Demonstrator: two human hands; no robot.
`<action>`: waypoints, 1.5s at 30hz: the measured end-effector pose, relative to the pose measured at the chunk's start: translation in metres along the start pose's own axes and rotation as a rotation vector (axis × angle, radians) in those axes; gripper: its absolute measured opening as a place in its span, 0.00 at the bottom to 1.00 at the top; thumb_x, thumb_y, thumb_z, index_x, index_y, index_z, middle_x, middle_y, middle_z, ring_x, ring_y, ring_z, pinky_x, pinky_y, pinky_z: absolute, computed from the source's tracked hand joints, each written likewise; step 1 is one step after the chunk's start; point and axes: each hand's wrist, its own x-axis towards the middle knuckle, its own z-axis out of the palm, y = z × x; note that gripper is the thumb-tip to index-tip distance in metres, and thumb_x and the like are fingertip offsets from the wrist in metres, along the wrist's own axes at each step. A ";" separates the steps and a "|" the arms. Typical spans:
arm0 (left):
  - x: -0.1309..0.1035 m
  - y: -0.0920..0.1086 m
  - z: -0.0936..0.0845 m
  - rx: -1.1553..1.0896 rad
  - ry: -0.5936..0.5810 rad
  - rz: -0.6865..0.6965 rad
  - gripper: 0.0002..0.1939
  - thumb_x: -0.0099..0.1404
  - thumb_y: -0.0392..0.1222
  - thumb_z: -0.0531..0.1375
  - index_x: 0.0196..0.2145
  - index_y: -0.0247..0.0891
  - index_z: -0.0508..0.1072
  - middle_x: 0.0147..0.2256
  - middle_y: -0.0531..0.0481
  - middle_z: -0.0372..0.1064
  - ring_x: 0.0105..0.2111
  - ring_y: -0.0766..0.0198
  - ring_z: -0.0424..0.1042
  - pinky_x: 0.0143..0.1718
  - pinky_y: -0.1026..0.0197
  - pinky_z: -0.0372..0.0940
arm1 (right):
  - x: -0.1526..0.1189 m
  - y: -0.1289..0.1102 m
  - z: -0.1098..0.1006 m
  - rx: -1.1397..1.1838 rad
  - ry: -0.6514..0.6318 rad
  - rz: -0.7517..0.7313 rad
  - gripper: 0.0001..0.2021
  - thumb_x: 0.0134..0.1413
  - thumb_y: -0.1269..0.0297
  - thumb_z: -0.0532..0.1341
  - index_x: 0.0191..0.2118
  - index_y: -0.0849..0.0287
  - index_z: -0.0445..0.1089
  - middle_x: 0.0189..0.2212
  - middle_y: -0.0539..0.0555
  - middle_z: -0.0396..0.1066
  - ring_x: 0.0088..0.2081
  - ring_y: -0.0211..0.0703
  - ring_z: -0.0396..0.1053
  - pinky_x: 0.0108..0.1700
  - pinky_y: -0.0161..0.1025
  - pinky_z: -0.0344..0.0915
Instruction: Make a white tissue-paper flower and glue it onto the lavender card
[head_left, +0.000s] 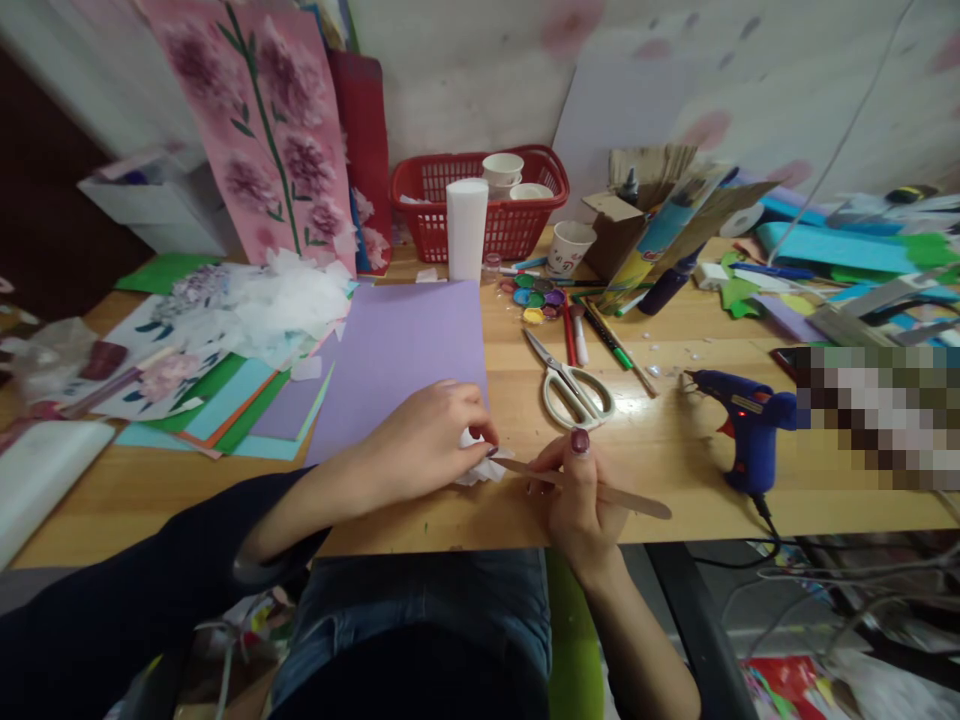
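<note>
My left hand is closed around a small crumpled piece of white tissue paper near the table's front edge. A flat wooden craft stick lies in the grip of my right hand, the thumb pressed along its top. The stick's left tip meets the tissue paper by my left fingertips; whether it goes into the folds I cannot tell. Partly beneath my left hand is a sheet of purple paper. White-handled scissors rest just beyond my right hand.
A blue glue gun with a lit red light stands at the right, its cord over the edge. Behind are a red basket, a white paper roll, a paint palette and a paper cup. White tissue paper is heaped at left.
</note>
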 end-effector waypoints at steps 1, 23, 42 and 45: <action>0.000 0.000 0.000 -0.001 -0.001 -0.002 0.08 0.63 0.35 0.59 0.33 0.37 0.79 0.33 0.48 0.72 0.35 0.60 0.70 0.41 0.59 0.63 | 0.001 0.000 0.000 -0.026 -0.020 -0.007 0.26 0.67 0.53 0.48 0.22 0.59 0.69 0.13 0.48 0.65 0.16 0.35 0.64 0.23 0.34 0.60; -0.057 -0.032 0.009 0.116 0.162 -0.179 0.18 0.64 0.36 0.53 0.52 0.36 0.69 0.51 0.42 0.71 0.52 0.52 0.67 0.54 0.49 0.60 | 0.011 -0.012 0.006 -0.282 -0.144 -0.109 0.24 0.68 0.59 0.48 0.21 0.59 0.66 0.13 0.48 0.64 0.16 0.34 0.64 0.23 0.33 0.59; -0.077 -0.046 0.032 0.245 0.157 -0.105 0.21 0.67 0.36 0.53 0.58 0.35 0.64 0.59 0.41 0.65 0.57 0.52 0.64 0.55 0.46 0.57 | 0.007 -0.011 0.008 0.032 0.212 -0.085 0.25 0.64 0.56 0.51 0.17 0.59 0.67 0.10 0.48 0.61 0.11 0.34 0.59 0.13 0.34 0.52; -0.080 -0.052 0.023 0.211 0.170 -0.093 0.20 0.67 0.37 0.54 0.57 0.38 0.66 0.59 0.44 0.66 0.58 0.53 0.63 0.56 0.46 0.57 | 0.010 -0.012 0.011 0.080 0.231 -0.073 0.24 0.64 0.59 0.51 0.17 0.59 0.66 0.10 0.48 0.60 0.12 0.34 0.59 0.15 0.34 0.53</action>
